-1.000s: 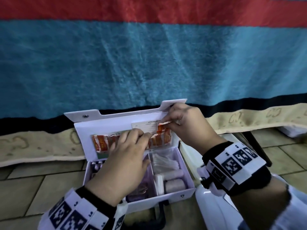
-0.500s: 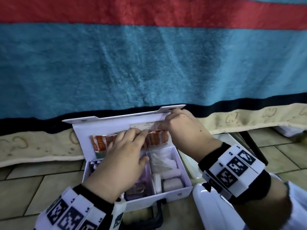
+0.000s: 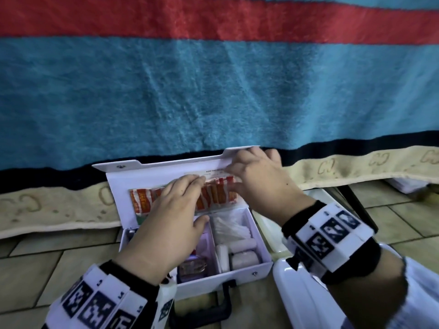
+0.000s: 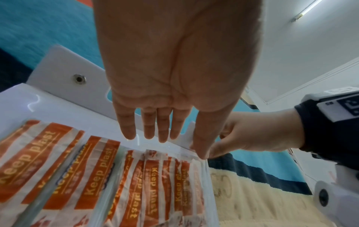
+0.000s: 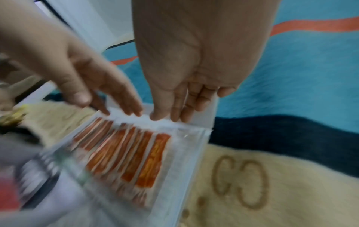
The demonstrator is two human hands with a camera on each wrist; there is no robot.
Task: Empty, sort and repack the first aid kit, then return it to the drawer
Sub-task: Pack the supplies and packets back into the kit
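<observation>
The white first aid kit (image 3: 261, 265) lies open on the floor, its lid (image 3: 142, 176) standing up against the blanket. A clear sleeve of orange plasters (image 3: 142, 203) (image 4: 97, 176) (image 5: 136, 153) sits against the inside of the lid. My left hand (image 3: 187, 186) (image 4: 165, 138) lies over the kit with straight fingers touching the sleeve's top edge. At the lid's upper right corner, my right hand (image 3: 237, 172) (image 5: 167, 118) pinches the sleeve's top edge between thumb and fingers. White gauze rolls (image 3: 244, 255) and white packets (image 3: 228, 229) fill the kit's right compartments.
A blue and red blanket (image 3: 213, 91) with a cream border hangs right behind the lid. The kit's black handle (image 3: 213, 309) points toward me. A glossy white plastic piece (image 3: 297, 295) lies beside the kit on the right. Tiled floor (image 3: 47, 269) stretches to the left.
My right hand has slid up to the lid's top right corner. The left fingers have crept right along the sleeve's top edge, toward the right hand.
</observation>
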